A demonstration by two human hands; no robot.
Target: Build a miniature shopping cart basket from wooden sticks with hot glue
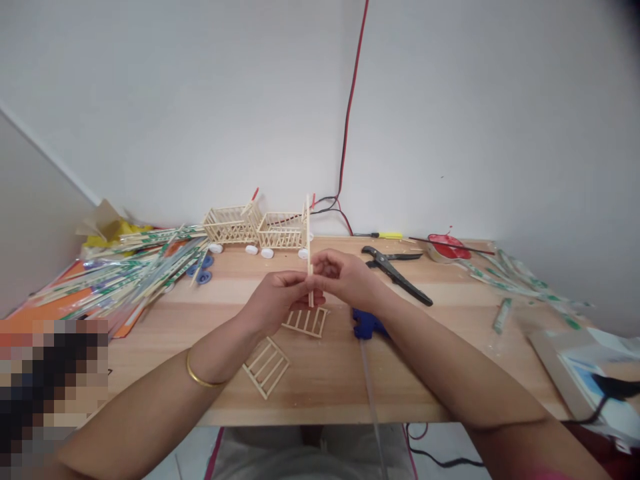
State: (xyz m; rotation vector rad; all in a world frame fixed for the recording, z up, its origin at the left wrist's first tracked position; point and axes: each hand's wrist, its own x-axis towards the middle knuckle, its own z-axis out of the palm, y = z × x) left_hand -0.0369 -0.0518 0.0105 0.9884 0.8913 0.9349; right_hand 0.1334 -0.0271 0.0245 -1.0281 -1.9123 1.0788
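Note:
My left hand (274, 301) and my right hand (345, 277) meet over the middle of the wooden table (330, 373). Both pinch a thin upright wooden stick (309, 233) near its lower end. Just below the hands lies a small stick ladder frame (306, 321). A second ladder frame (266, 367) rests nearer the front edge, under my left wrist. A gold bangle circles my left wrist. A blue glue gun (366, 325) lies partly hidden beneath my right forearm.
Two small stick carts with white wheels (257, 230) stand at the back. A heap of wrapped chopsticks (135, 270) fills the left side. Black pliers (395, 270), a red tape roll (447, 247) and more wrappers (520, 280) lie right. A red and black wire (350, 113) hangs down the wall.

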